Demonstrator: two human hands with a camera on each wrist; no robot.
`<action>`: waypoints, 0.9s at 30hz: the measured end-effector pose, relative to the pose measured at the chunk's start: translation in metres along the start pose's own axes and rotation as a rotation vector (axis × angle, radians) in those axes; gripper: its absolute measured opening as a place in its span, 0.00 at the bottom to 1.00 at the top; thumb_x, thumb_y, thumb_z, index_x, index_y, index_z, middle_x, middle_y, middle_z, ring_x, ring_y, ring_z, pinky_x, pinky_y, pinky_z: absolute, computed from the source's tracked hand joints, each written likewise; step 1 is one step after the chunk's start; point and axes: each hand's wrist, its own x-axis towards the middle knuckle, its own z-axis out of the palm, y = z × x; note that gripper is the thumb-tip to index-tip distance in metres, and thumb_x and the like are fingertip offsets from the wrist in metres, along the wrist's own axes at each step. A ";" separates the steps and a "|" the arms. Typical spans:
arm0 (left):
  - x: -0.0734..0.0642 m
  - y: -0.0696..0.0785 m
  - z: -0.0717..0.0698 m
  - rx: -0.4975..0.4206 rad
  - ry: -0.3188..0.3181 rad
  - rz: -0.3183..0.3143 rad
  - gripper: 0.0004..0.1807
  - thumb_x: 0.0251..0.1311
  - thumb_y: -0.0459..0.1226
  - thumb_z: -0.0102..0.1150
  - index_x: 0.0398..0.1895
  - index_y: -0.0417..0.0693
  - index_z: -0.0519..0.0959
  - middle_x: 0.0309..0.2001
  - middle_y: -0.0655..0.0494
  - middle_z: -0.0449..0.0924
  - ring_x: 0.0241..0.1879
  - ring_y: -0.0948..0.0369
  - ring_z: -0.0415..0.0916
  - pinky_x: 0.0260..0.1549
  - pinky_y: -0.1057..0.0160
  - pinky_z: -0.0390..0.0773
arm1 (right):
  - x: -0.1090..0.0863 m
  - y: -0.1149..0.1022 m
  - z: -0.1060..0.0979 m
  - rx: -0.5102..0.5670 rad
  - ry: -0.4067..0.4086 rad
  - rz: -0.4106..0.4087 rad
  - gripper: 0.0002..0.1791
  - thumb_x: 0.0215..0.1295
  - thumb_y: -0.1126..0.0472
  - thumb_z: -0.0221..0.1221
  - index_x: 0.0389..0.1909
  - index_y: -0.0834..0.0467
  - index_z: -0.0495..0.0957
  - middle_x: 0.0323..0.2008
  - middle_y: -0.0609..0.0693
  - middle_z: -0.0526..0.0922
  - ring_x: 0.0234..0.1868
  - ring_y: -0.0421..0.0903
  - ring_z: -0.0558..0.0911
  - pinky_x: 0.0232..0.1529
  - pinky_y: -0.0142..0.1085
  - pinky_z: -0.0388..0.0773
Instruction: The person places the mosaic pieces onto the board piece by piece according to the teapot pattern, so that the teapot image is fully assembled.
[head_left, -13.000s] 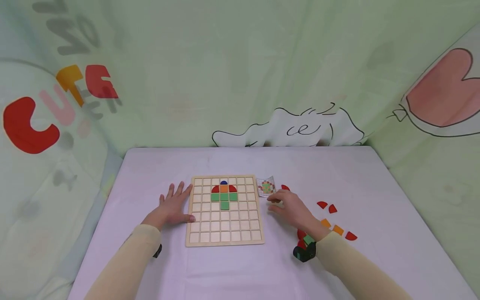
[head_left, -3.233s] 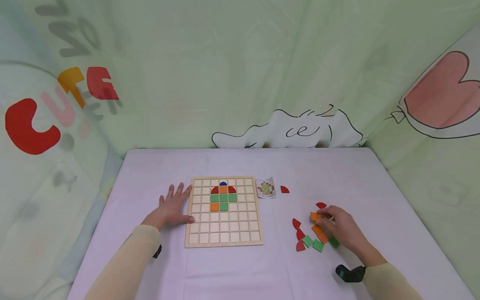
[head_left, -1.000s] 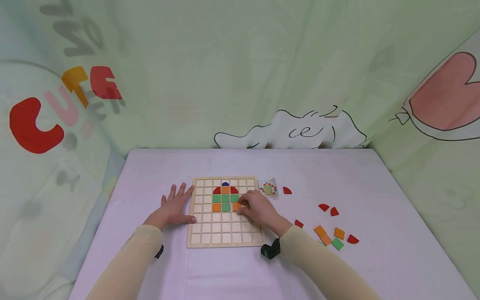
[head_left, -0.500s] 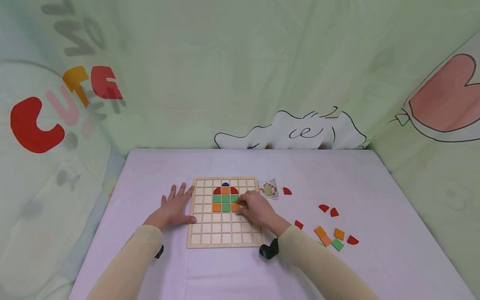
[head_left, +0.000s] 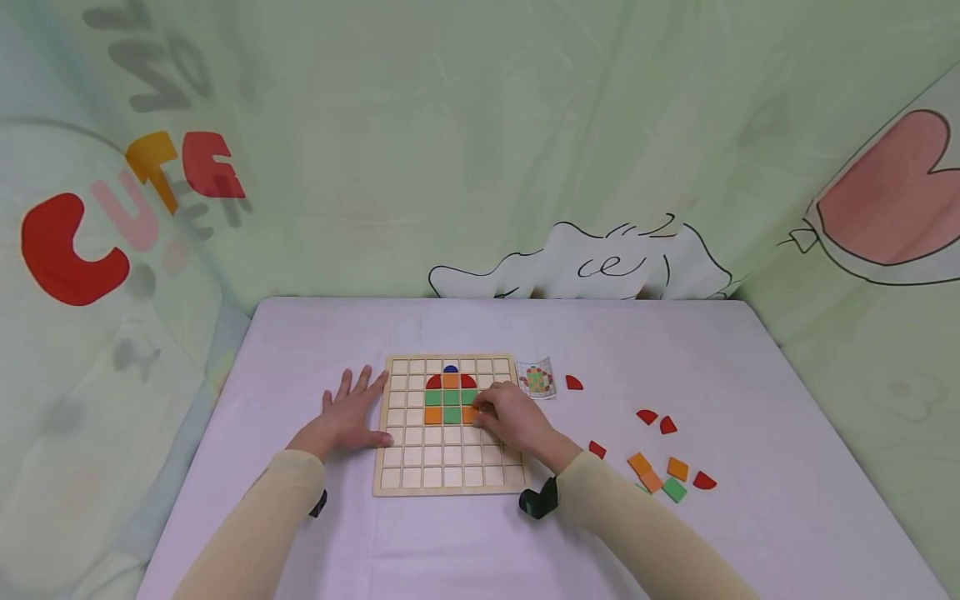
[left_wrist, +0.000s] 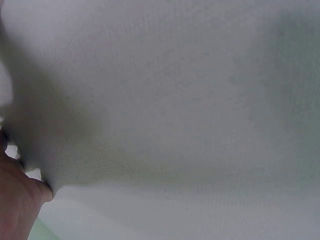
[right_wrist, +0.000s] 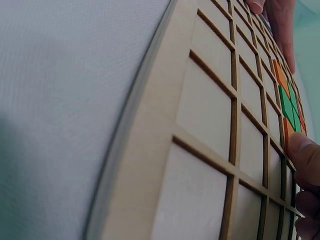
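Observation:
A wooden grid board [head_left: 412, 477] lies on the table with a pattern of coloured tiles in its upper cells: a blue half-round, red quarter-rounds, green and orange squares. My left hand [head_left: 345, 422] is spread flat at the board's left edge, thumb and fingertips at the frame. With bent fingers and thumb, my right hand [head_left: 517, 417] pinches an orange square tile [head_left: 468, 415], which sits at the cell right of a green square [head_left: 452, 416]. In the right wrist view the thumb [right_wrist: 302, 145] presses on that orange tile.
A small printed pattern card [head_left: 536, 379] lies against the board's right edge. Loose tiles are scattered further right: red quarter-rounds [head_left: 647, 416], orange squares [head_left: 678, 468] and green squares [head_left: 674, 489]. Some lie partly behind the right sleeve [head_left: 637, 525].
Since a few seconds ago, my right hand has carried an orange tile from the loose ones to the board. In the last second the tile slid slightly left into line. My left hand stayed put.

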 end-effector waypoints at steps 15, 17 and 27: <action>0.002 -0.001 0.001 0.014 -0.010 -0.006 0.62 0.54 0.50 0.76 0.84 0.48 0.45 0.83 0.38 0.33 0.81 0.35 0.24 0.74 0.26 0.34 | -0.003 0.002 -0.007 0.039 0.000 0.030 0.11 0.64 0.59 0.70 0.46 0.58 0.88 0.42 0.50 0.86 0.44 0.46 0.78 0.50 0.40 0.82; 0.002 -0.001 0.001 0.013 -0.012 -0.008 0.62 0.54 0.50 0.76 0.84 0.48 0.45 0.83 0.38 0.33 0.81 0.35 0.24 0.74 0.26 0.33 | -0.005 0.004 -0.010 0.052 -0.002 0.054 0.11 0.64 0.59 0.70 0.46 0.57 0.88 0.42 0.49 0.86 0.45 0.46 0.78 0.50 0.39 0.82; -0.001 0.001 -0.001 0.003 -0.019 -0.011 0.61 0.55 0.50 0.76 0.84 0.48 0.45 0.84 0.39 0.32 0.81 0.36 0.23 0.75 0.28 0.32 | -0.027 0.030 -0.025 0.090 0.025 0.096 0.12 0.65 0.62 0.68 0.48 0.59 0.87 0.43 0.48 0.85 0.45 0.44 0.79 0.50 0.40 0.82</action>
